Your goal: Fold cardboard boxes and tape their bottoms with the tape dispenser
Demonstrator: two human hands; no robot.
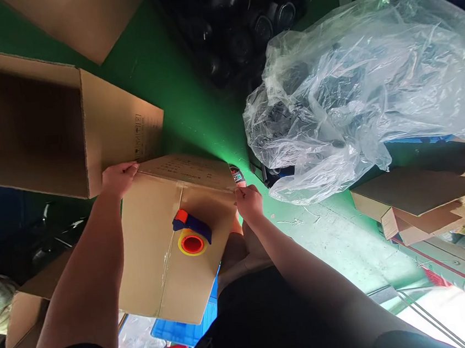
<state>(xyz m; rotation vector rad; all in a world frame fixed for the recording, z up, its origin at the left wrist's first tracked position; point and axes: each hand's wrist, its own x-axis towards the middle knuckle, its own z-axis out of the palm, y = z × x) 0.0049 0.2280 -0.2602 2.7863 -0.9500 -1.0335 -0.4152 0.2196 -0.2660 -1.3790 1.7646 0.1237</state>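
A closed cardboard box (pixel 145 238) stands in front of me, with a strip of clear tape along its top seam. My left hand (pixel 120 178) is closed around the far left corner of the box. At the far right corner, my right hand (pixel 249 201) grips the same top edge, fingers curled. Lying on the box top between my hands is a tape dispenser (pixel 196 226) with a dark blue body, an orange part and a yellow-edged roll. Printed markings show on the box's far side.
An open cardboard box (pixel 114 117) sits at the left, close to my left hand. Clear plastic bags (pixel 357 94) bulge at the right. Dark round items (pixel 243 34) lie at the back. Flattened cardboard (pixel 417 190) is at right; a blue crate (pixel 178 330) shows beneath the box.
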